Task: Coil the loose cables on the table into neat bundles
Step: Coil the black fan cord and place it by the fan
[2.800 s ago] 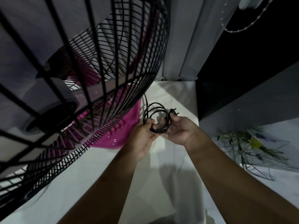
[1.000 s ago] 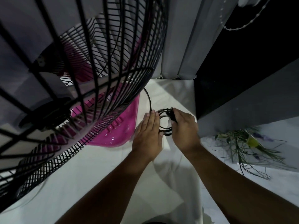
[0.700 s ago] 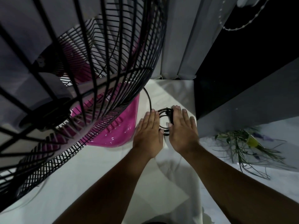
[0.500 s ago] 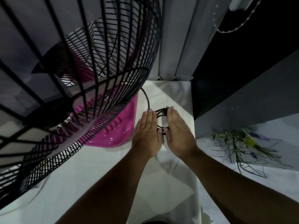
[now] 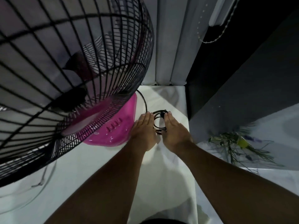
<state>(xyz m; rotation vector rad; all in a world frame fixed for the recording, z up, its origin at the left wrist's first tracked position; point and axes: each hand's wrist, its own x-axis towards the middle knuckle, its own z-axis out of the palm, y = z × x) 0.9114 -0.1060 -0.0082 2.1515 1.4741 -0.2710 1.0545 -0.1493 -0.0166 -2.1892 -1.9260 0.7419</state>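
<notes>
A black cable coil (image 5: 159, 120) lies flat on the white table cloth (image 5: 100, 167), just right of the fan's pink base. My left hand (image 5: 144, 131) lies flat with straight fingers against the coil's left side. My right hand (image 5: 175, 131) lies flat with straight fingers against its right side, covering part of the loops. One strand of the cable (image 5: 144, 101) runs from the coil up toward the fan.
A large fan with a black wire cage (image 5: 68, 88) and pink base (image 5: 116, 126) fills the left. A dark cabinet (image 5: 242, 88) stands at the right. Green stems with a yellow flower (image 5: 239, 143) lie beyond the table's right edge. Grey curtain at the back.
The coil was held up between both hands, then set down on the cloth. Both hands let go and flattened, and now rest with straight fingers on either side of it.
</notes>
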